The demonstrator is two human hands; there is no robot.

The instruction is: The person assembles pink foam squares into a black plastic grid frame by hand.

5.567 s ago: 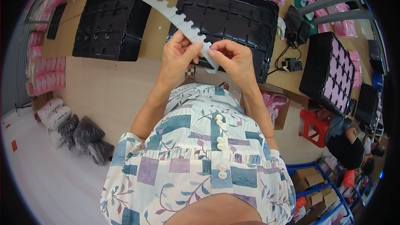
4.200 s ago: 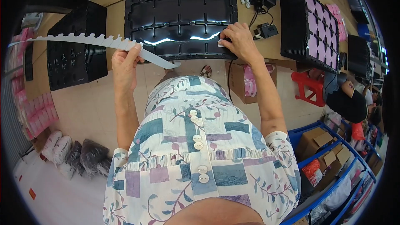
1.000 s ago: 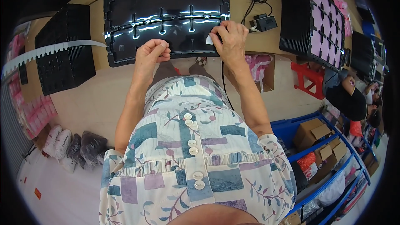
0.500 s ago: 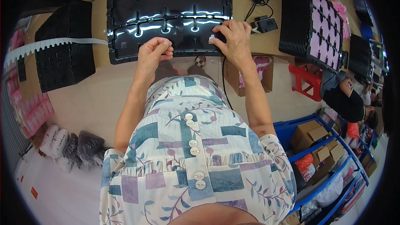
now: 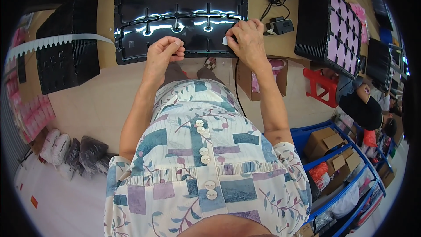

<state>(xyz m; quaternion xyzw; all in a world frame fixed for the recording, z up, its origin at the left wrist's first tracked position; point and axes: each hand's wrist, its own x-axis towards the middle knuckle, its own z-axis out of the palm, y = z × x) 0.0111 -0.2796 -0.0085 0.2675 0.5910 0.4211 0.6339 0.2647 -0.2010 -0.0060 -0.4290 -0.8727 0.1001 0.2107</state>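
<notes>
In my head view, my right hand (image 5: 249,43) pinches a white tab (image 5: 225,41) at the near right corner of the black tray (image 5: 193,1) on the counter (image 5: 106,19); my left hand (image 5: 161,56) is closed, contents hidden.

Black tray (image 5: 162,4) cropped above, white piece (image 5: 225,41) part-hidden

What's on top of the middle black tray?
A small white piece at the right hand, over the near-right corner of the black tray; the hand hides whether it rests there. The left hand covers part of the near edge.
</notes>
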